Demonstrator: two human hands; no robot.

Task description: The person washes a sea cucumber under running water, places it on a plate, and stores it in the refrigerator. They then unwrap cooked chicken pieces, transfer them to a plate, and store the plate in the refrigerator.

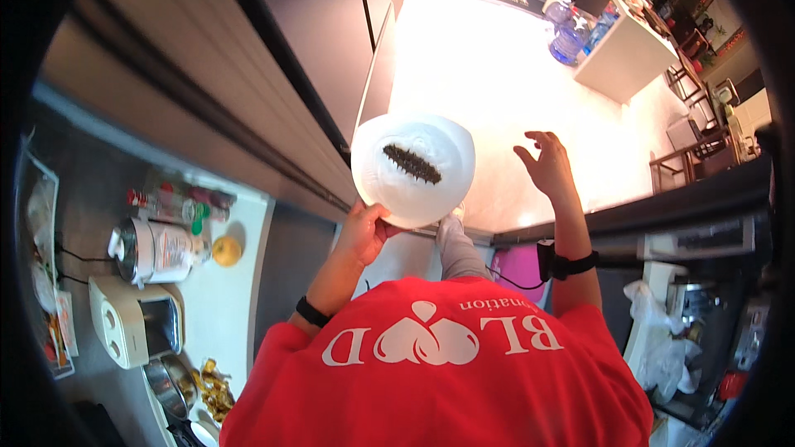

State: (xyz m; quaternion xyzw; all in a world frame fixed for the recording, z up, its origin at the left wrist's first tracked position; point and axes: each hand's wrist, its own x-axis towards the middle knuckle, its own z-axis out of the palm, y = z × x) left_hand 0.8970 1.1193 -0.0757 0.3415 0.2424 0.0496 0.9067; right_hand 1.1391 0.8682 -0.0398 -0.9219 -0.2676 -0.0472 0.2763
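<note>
A white plate (372, 180) with softly squared sides is held out in front of my red shirt. On it lies one dark, spiny sea cucumber (412, 164), set at a slant near the plate's middle. My left hand (366, 231) grips the near-left rim, the thumb on top and the fingers beneath, partly hidden. Well to the right of the plate, my right hand (546, 161) is raised in the air with nothing in it. Its thumb and fingers are apart and loosely curved.
A doorway track (428, 233) crosses the floor by my foot. On the left counter are a toaster oven (127, 323), a white-and-steel appliance (164, 251), a yellow fruit (227, 251) and bottles. Large blue water bottles (565, 43) stand beside a white cabinet (627, 62).
</note>
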